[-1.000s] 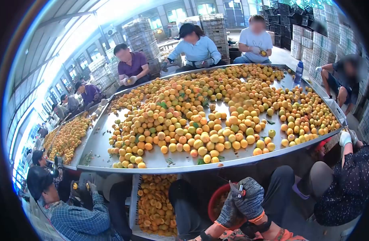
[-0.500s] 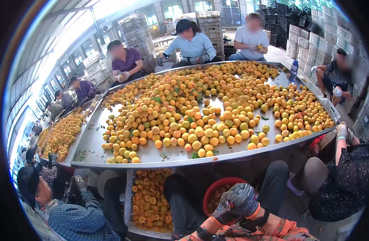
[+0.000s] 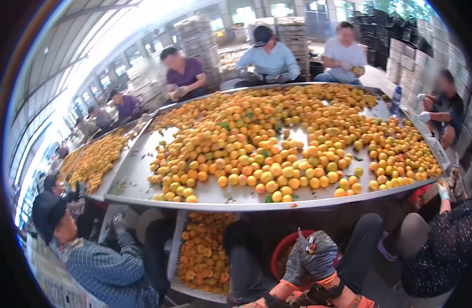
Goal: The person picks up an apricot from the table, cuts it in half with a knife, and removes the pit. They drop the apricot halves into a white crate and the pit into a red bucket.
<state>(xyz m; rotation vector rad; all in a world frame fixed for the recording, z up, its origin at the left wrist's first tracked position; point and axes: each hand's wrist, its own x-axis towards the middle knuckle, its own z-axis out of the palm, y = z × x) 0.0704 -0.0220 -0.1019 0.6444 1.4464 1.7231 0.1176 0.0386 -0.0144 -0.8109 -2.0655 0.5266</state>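
Both my hands wear grey knitted gloves and are close together above the red bucket [image 3: 278,259]. In my right hand [image 3: 322,255] is a small knife [image 3: 312,245] with a red and yellow handle; its curved metal blade points upward. My left hand [image 3: 295,268] is closed and pressed against the right one. Anything inside its fingers is hidden. Left of my knee stands a white crate [image 3: 174,251] filled with halved apricots [image 3: 204,254].
A big metal table [image 3: 138,177] heaped with whole apricots [image 3: 236,138] spans the view ahead. Co-workers sit around it, one close on my left [image 3: 100,267], another on my right [image 3: 441,246]. A blue bottle [image 3: 395,100] stands at the far right. Crates are stacked behind.
My hands have turned, and the knife blade now points up in sight. The view has shifted slightly, moving the table rightward in the picture.
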